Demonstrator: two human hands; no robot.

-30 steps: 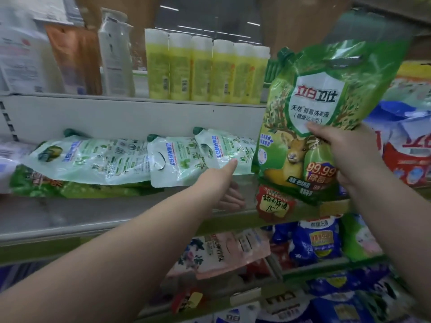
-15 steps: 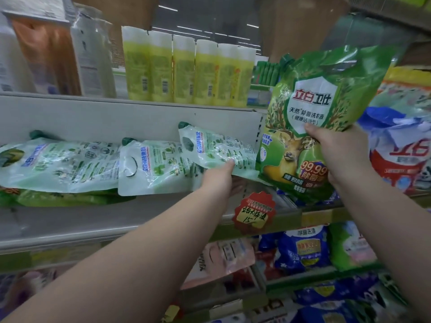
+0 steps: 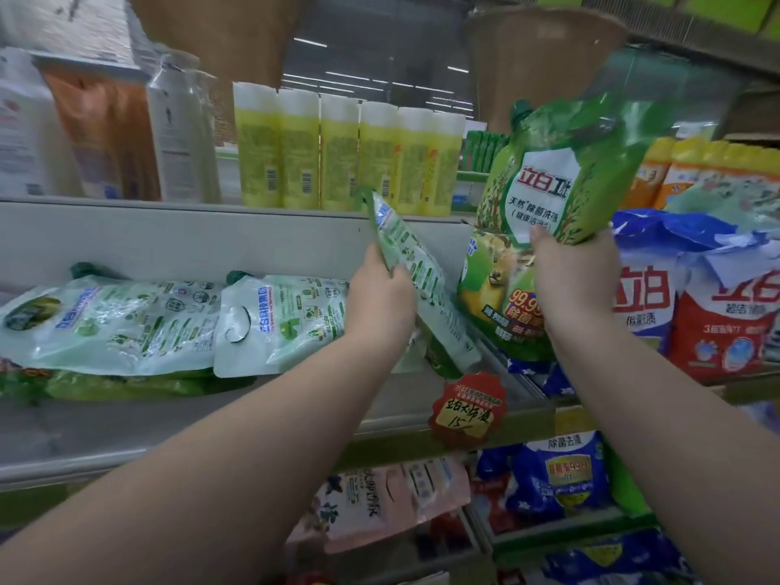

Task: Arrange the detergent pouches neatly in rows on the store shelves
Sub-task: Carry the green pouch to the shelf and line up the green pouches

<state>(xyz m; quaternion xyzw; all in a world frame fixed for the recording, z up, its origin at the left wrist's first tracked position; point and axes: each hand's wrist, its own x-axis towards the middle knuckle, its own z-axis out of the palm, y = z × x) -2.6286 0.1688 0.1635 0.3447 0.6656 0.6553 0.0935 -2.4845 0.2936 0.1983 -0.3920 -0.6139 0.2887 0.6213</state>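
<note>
Head view showed both bare arms reaching to the middle shelf (image 3: 177,420). The left hand (image 3: 382,301) gripped a pale green pouch (image 3: 415,272), thumb and fingers curled round its edge, and the pouch stood tilted on end, cap toward the upper left and its lower corner down near the shelf surface at the right end of the bay. The right hand (image 3: 574,285) held a dark green deer pouch (image 3: 544,213) upright just to the right of it, the thumb pressed across the front below the white label and the fingers hidden behind. The two held pouches were close together; whether they touched I could not tell.

Left of the left hand, two more pale pouches lay flat on their sides on the same shelf: one in the middle (image 3: 278,323) and one at the far left (image 3: 109,323), their edges overlapping, both resting on darker green pouches (image 3: 126,384) beneath. A red price tag (image 3: 468,409) hung on the shelf's near edge. On the shelf above stood a row of yellow bottles (image 3: 346,158). To the right were blue and red bags (image 3: 696,289), and lower down a pink pouch (image 3: 380,500) and a blue pouch (image 3: 561,475).
</note>
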